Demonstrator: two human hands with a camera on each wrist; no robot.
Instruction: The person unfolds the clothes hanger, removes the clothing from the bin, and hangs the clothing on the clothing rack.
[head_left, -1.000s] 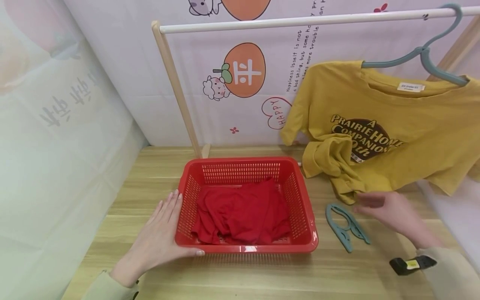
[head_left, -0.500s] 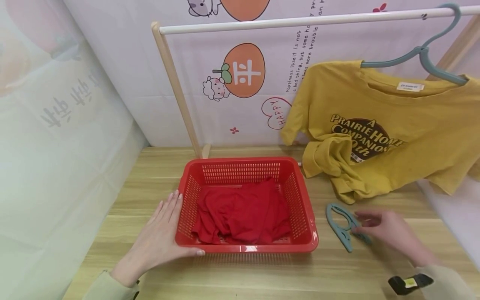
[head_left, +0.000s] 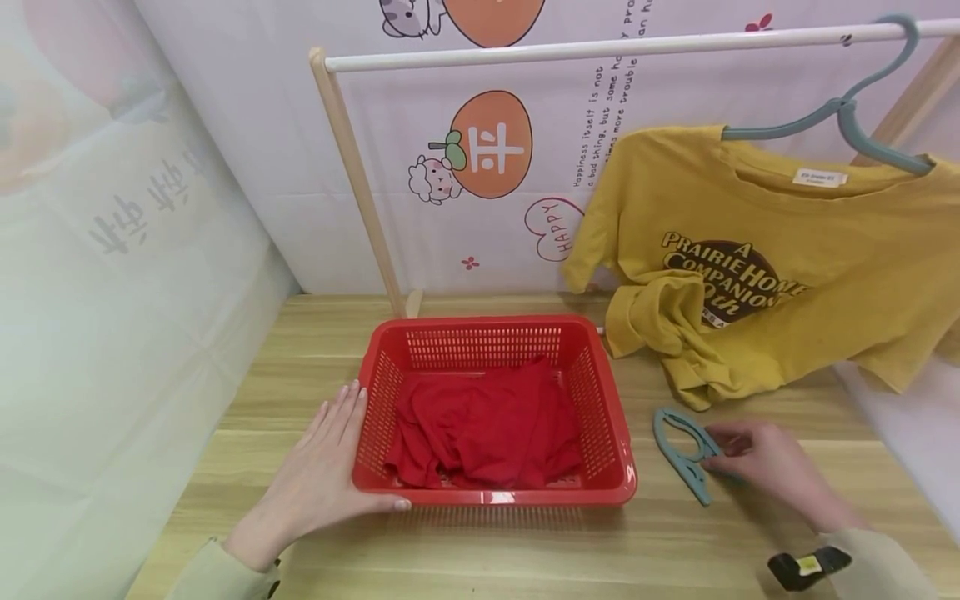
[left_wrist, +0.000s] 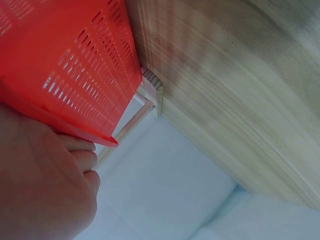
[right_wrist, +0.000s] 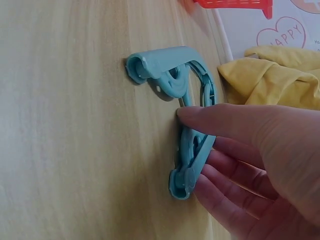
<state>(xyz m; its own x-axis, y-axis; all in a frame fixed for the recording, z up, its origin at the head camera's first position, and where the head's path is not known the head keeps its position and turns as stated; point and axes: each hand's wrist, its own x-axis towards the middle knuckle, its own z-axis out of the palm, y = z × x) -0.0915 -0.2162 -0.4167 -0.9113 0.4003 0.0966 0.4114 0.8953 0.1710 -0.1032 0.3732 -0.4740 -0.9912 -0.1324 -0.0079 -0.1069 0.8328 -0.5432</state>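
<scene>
A light blue-green folding hanger [head_left: 681, 460] lies folded on the table, right of the red basket [head_left: 495, 497]. My right hand [head_left: 768, 467] grips its right arm. In the right wrist view the thumb [right_wrist: 220, 119] sits on one side of the hanger [right_wrist: 170, 60] and the fingers curl at the other. My left hand [head_left: 318, 467] rests against the basket's left side with straight fingers, the thumb along the front rim. In the left wrist view its fingertips [left_wrist: 85, 160] lie under the rim. A crumpled red cloth [head_left: 487, 425] lies inside the basket.
A yellow T-shirt [head_left: 750, 200] hangs on a similar hanger [head_left: 877, 142] from a white rail [head_left: 600, 52] at the back right, its hem bunched near the table. A wooden rack post [head_left: 360, 179] stands behind the basket. Printed cloth walls [head_left: 300, 167] enclose the back and left.
My right hand has moved from the T-shirt's hem down to the folding hanger and now grips its right arm. The left hand and the basket have stayed in place.
</scene>
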